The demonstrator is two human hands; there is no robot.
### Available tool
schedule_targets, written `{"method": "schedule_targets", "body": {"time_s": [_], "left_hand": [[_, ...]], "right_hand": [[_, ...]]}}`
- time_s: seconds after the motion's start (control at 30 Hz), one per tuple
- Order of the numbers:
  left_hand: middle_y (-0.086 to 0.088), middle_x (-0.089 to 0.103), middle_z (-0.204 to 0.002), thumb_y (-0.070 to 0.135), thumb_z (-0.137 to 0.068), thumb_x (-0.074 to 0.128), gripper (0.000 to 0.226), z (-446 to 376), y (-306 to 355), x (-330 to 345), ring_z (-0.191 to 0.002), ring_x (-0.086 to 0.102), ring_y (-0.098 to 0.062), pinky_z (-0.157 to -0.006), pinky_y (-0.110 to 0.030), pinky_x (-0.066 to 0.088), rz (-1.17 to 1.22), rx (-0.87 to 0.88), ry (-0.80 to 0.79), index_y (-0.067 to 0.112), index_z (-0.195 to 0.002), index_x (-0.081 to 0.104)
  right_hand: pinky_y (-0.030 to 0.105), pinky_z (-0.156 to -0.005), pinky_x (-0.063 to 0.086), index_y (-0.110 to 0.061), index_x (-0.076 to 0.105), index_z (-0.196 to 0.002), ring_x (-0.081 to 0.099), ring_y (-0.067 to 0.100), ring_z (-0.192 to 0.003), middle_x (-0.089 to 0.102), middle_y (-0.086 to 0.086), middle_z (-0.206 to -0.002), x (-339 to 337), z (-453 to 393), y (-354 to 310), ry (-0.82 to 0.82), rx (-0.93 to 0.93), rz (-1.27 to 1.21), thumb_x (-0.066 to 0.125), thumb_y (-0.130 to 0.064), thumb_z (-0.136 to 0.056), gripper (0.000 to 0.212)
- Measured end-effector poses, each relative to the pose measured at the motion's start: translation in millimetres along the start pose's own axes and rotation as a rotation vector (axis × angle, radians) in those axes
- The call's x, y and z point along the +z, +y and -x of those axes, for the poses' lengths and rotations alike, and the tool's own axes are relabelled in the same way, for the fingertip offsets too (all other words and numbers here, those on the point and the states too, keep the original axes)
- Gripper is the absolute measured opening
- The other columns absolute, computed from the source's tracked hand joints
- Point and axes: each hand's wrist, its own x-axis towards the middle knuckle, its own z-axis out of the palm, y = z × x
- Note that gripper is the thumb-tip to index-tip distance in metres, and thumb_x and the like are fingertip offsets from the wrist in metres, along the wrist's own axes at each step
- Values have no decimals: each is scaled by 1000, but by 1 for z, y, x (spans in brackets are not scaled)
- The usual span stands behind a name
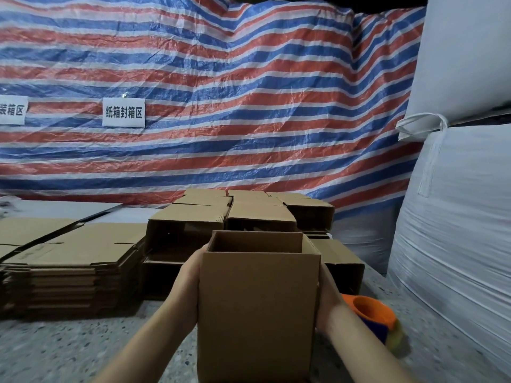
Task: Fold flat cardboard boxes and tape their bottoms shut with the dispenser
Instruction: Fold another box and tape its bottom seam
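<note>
Holding the opened box (257, 305) upright between both palms: the left hand (188, 283) presses its left wall, the right hand (327, 302) its right wall, though whether the fingers curl behind I cannot tell. Just right of the right wrist, the orange tape dispenser (373, 313) lies on the speckled floor (83, 346). Left, a stack of flat boxes (69, 272). Beyond, folded boxes (249, 217) piled before the striped tarp (221, 106), white sacks (456, 217) at right.

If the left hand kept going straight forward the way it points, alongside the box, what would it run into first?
Most likely the open-sided folded box lying just beyond the left hand, which presses the held box. Depth is unclear, so the gap between them can't be judged.
</note>
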Motion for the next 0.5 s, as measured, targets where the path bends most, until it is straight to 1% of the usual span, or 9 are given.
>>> {"method": "schedule_targets", "body": {"time_s": [0.03, 0.1, 0.2, 0.27, 0.33, 0.37, 0.43, 0.47, 0.5], "left_hand": [[-4, 72, -64, 17, -98, 54, 43, 4, 2, 0, -50, 68, -15, -41, -23, 50, 37, 20, 5, 29, -63, 76], [-5, 73, -66, 18, -99, 53, 41, 3, 1, -1, -51, 68, -15, -41, -24, 50, 25, 29, 9, 30, -67, 76], [-8, 73, -67, 15, -97, 56, 28, 1, 0, -1, -50, 68, -18, -40, -25, 50, 42, -8, 34, 18, -77, 76], [-8, 72, -64, 12, -96, 57, 30, 0, -1, 0, -47, 67, -17, -38, -24, 49, 69, -23, 45, 18, -72, 75], [-7, 71, -62, 14, -96, 56, 38, 1, -1, 1, -46, 66, -16, -38, -24, 49, 73, -25, 43, 19, -63, 75], [-7, 71, -61, 16, -94, 58, 37, 3, 0, 1, -46, 66, -16, -38, -24, 49, 77, -36, 42, 19, -62, 76], [-8, 71, -63, 24, -91, 64, 24, 2, 0, 1, -47, 66, -17, -39, -24, 49, 88, -73, 41, 17, -73, 78], [-9, 72, -66, 25, -90, 65, 15, 0, 0, 1, -48, 67, -18, -39, -24, 50, 76, -87, 40, 16, -87, 77], [-10, 73, -71, 23, -91, 64, 13, -1, 1, 0, -51, 68, -18, -41, -25, 51, 63, -93, 35, 18, -100, 73]], "right_hand": [[24, -43, 54, -11, 73, -58, 67, 16, -48, 69, 8, -59, -2, -2, 1, -25, -7, -32, 41, -32, -105, 60], [29, -51, 57, -10, 76, -64, 69, 20, -56, 70, 10, -67, -4, -2, 2, -72, -7, -32, 47, -45, -98, 57], [34, -60, 59, -13, 80, -75, 72, 23, -67, 73, 12, -80, -7, -6, 6, -69, -32, -35, 46, -55, -97, 58], [32, -57, 58, -15, 81, -74, 72, 22, -66, 73, 12, -79, -4, -4, 8, -75, -47, -53, 48, -55, -96, 56], [28, -52, 56, -16, 79, -66, 71, 19, -60, 72, 11, -73, -2, -6, 8, -68, -93, -51, 51, -50, -91, 51], [28, -51, 56, -16, 79, -64, 71, 18, -59, 72, 10, -71, -2, -6, 8, -70, -105, -52, 51, -49, -91, 51], [28, -50, 56, -17, 80, -65, 72, 18, -59, 74, 9, -71, -2, -7, 9, -53, -87, -65, 51, -51, -92, 52], [28, -50, 56, -17, 81, -65, 72, 18, -59, 74, 9, -71, -4, -8, 9, -35, -83, -58, 51, -51, -93, 53], [28, -50, 56, -17, 81, -66, 73, 19, -60, 75, 9, -72, -5, -9, 9, -21, -75, -57, 49, -51, -95, 55]]}}
